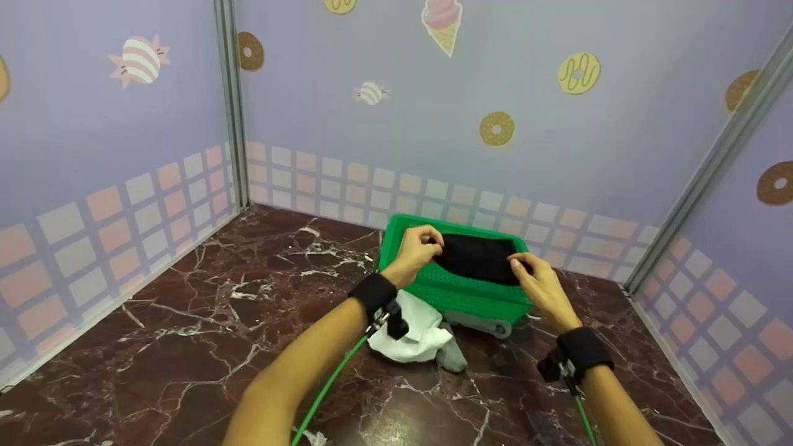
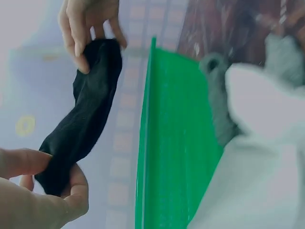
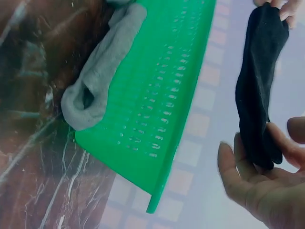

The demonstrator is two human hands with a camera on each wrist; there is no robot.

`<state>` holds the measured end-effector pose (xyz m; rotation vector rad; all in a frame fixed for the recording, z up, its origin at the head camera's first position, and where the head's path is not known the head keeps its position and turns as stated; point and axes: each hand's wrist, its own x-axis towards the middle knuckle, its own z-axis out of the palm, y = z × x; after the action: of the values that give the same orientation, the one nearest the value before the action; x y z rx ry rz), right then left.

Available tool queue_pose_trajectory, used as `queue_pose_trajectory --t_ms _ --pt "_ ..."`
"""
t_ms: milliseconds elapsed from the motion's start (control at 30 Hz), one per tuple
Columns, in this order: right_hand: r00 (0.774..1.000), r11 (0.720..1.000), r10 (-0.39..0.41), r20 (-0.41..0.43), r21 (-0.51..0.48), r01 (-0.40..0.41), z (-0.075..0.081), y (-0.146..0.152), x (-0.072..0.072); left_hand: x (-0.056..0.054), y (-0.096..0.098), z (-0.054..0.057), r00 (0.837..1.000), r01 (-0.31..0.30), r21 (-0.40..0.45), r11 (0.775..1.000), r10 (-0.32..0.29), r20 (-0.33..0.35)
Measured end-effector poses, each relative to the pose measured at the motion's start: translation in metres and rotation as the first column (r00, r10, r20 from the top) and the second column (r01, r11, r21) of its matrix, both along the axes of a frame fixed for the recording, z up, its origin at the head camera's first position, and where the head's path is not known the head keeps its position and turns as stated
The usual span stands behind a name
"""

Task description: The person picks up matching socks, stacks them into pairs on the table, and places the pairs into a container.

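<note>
A black sock (image 1: 477,257) is stretched lengthwise between my two hands, over the green basket (image 1: 471,301). My left hand (image 1: 414,253) pinches one end of it between thumb and fingers. At the other end, my right hand (image 1: 540,284) pinches the fabric. Seen from the left wrist, the sock (image 2: 86,114) hangs slightly twisted, with its middle unsupported. The right wrist view shows the sock's lower end (image 3: 259,148) between my right thumb and fingers.
Against the basket's near side lies a rolled grey sock (image 3: 97,71). A crumpled white cloth (image 1: 412,334) sits at the front left of the basket, partly over another grey piece of fabric (image 1: 451,356). Patterned walls (image 1: 433,155) enclose the dark marbled surface (image 1: 186,347).
</note>
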<state>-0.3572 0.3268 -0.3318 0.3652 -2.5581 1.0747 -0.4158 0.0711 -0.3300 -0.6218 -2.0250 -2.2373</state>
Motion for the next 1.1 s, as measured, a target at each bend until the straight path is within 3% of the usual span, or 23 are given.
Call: queue_pose_trajectory --t_ms 133,233,300,467,567,633,733,833,900,1100 --pt "1.0 0.998 -0.019 0.018 0.062 0.018 -0.008 -0.004 -0.023 -0.018 0.004 -0.004 0.997 -0.077 -0.187 0.979 0.079 0.005" --pt "0.999 0.988 -0.034 0.02 0.154 0.03 -0.018 -0.008 -0.034 -0.027 0.011 -0.012 0.993 -0.118 -0.351 0.929 0.113 -0.036" --pt "0.998 0.971 -0.043 0.052 0.236 0.03 -0.025 -0.014 -0.039 -0.031 0.015 -0.018 0.991 -0.137 -0.476 0.869 0.122 -0.062" --pt "0.965 0.913 -0.141 0.223 0.406 0.039 -0.034 -0.029 -0.043 -0.038 0.023 -0.025 0.981 -0.184 -0.721 0.668 0.165 -0.098" --pt "0.933 0.882 -0.215 0.287 0.468 0.059 -0.035 -0.035 -0.045 -0.04 0.026 -0.027 0.973 -0.204 -0.803 0.559 0.205 -0.105" --pt "0.919 0.865 -0.243 0.311 0.499 0.06 -0.035 -0.037 -0.047 -0.041 0.028 -0.029 0.973 -0.187 -0.85 0.493 0.212 -0.091" --pt "0.902 0.85 -0.26 0.345 0.524 0.044 -0.034 -0.038 -0.047 -0.039 0.032 -0.03 0.975 -0.157 -0.894 0.419 0.207 -0.075" --pt "0.891 0.844 -0.257 0.374 0.536 0.019 -0.033 -0.039 -0.045 -0.038 0.033 -0.03 0.98 -0.142 -0.917 0.372 0.181 -0.079" --pt "0.885 0.842 -0.254 0.39 0.54 0.003 -0.032 -0.04 -0.044 -0.037 0.033 -0.029 0.983 -0.136 -0.925 0.354 0.162 -0.082" --pt "0.881 0.837 -0.259 0.396 0.547 0.001 -0.032 -0.041 -0.043 -0.04 0.031 -0.029 0.989 -0.086 -0.937 0.338 0.141 -0.041"
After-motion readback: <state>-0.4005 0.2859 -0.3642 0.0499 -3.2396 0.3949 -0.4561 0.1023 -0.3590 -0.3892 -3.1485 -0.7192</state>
